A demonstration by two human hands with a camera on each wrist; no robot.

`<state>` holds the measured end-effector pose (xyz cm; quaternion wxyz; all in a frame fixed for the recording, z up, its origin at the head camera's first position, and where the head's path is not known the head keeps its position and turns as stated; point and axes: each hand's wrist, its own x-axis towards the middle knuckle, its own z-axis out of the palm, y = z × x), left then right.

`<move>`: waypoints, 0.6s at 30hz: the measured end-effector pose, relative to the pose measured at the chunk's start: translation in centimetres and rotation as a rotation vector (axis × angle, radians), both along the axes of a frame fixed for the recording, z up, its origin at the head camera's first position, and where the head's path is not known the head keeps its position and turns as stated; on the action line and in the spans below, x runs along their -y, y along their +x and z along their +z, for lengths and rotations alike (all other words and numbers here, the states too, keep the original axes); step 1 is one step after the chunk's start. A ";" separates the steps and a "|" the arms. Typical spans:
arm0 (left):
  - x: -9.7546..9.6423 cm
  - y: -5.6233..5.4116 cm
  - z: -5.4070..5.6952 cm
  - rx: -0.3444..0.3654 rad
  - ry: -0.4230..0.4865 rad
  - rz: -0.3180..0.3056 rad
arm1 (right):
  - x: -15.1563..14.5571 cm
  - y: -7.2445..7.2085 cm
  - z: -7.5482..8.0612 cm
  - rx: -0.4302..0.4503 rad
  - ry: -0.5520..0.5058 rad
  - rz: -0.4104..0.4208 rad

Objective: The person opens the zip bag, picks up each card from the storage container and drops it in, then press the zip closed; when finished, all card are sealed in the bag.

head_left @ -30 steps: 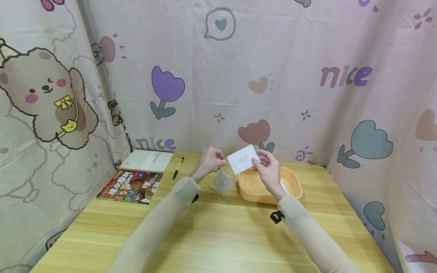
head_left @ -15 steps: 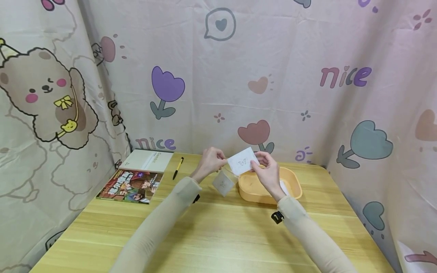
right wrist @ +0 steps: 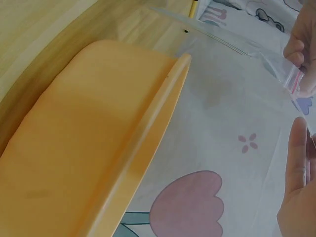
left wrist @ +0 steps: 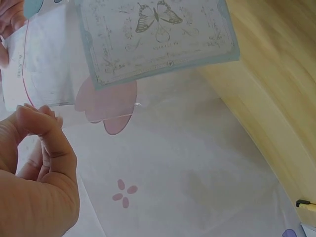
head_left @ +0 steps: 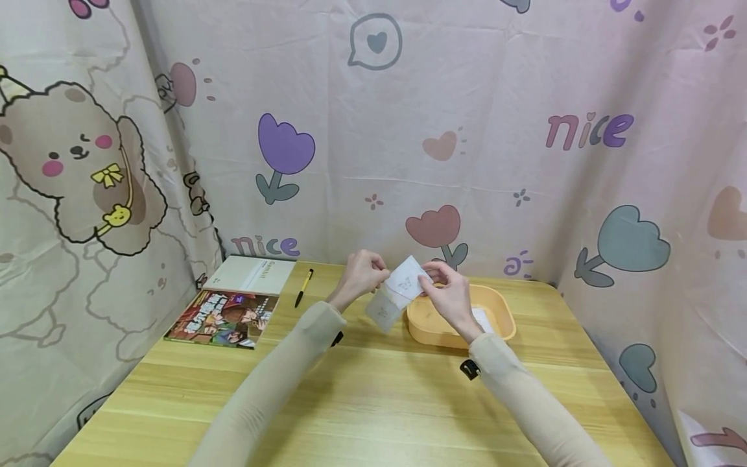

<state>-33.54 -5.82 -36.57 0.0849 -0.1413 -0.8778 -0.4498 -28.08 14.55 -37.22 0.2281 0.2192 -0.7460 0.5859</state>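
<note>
My left hand [head_left: 360,277] pinches the mouth edge of a clear zip-lock bag [right wrist: 266,55]. A pale card with a butterfly print [left wrist: 158,37] lies in the bag, which hangs tilted above the table. From the other side my right hand [head_left: 450,295] grips a white butterfly card [head_left: 406,277] between thumb and fingers. That card's lower end overlaps the bag's mouth, and in the left wrist view the red zip line [left wrist: 24,64] crosses it. In the right wrist view, my right fingers [right wrist: 297,148] show at the edge and the card is mostly hidden.
A yellow-orange plastic bin [head_left: 434,334] stands right beside the hands, with a white item [head_left: 482,319] in it. To the left lie a black and yellow pen [head_left: 304,288], a pale notebook [head_left: 251,274] and a colourful comic book [head_left: 224,319]. A patterned curtain [head_left: 362,162] hangs behind the table.
My right hand has moved left and slightly down, bringing its card from above the bag to its mouth. The card has tilted more steeply. The left hand stays nearly still.
</note>
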 end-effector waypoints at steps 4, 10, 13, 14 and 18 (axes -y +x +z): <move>0.0 0.0 0.0 -0.001 0.008 -0.003 | 0.0 -0.8 -0.9 0.015 0.025 0.013; 0.1 0.0 0.0 0.006 0.015 -0.007 | -0.3 -2.5 -2.5 0.066 0.100 0.006; 0.1 -0.1 0.0 0.006 0.016 -0.011 | -0.2 -2.6 -2.7 0.090 0.149 0.000; 0.1 -0.1 0.0 0.006 0.016 -0.013 | -0.2 -2.6 -2.7 0.097 0.159 0.003; 0.1 -0.1 0.0 0.008 0.015 -0.018 | 0.0 -2.7 -2.8 0.126 0.198 0.012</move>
